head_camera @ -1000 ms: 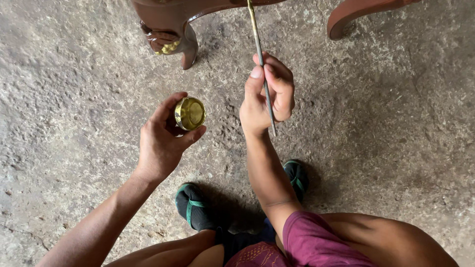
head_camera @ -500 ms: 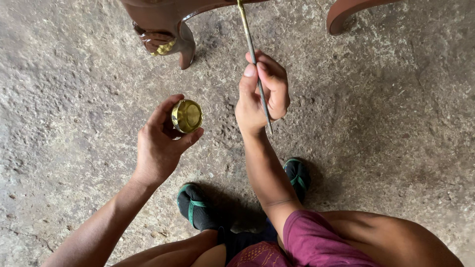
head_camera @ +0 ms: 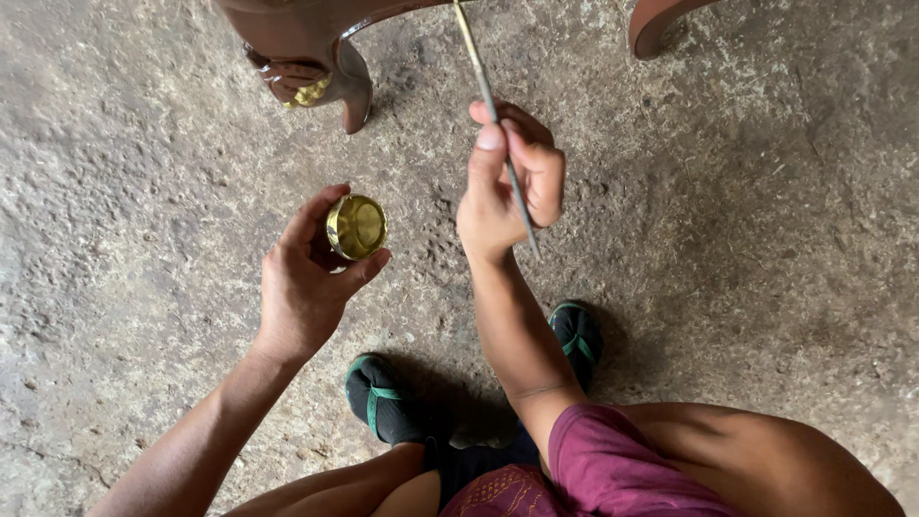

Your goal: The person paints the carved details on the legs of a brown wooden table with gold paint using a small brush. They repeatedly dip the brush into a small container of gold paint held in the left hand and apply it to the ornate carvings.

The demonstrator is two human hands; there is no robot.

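Your left hand [head_camera: 304, 287] clamped around small round tin of gold paint [head_camera: 356, 227], held above rough concrete floor [head_camera: 766, 239]. Right hand [head_camera: 507, 187] pinches thin long-handled brush [head_camera: 498, 124], tip toward carved reddish-brown wooden furniture leg [head_camera: 330, 67] at top edge. Gilding step; steady aim needed.

Bare forearms from the lower frame, left hand [head_camera: 306, 278] and right hand [head_camera: 505, 187] ungloved, maroon short sleeve [head_camera: 613, 464] lower right, dark green-strapped sandals [head_camera: 383, 402] bottom centre, patterned maroon cloth at bottom edge
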